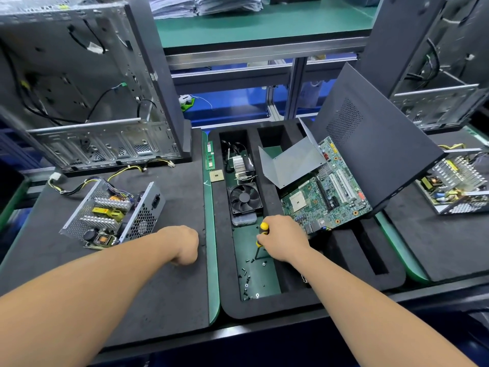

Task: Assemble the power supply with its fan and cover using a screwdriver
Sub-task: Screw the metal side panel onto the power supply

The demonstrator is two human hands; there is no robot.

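Observation:
An open power supply, coverless, lies on the left foam mat with its wires trailing back. The black fan sits in a slot of the foam tray. A grey bent metal cover leans in the tray's rear slot. My right hand grips a yellow-and-black screwdriver, tip down over the tray's green floor where several loose screws lie. My left hand rests curled in a fist on the left mat, holding nothing I can see.
An open computer case stands at the back left, another at the back right. A motherboard and a black side panel lean on the tray. A heatsink, RAM stick and CPU lie nearby. A second power supply sits right.

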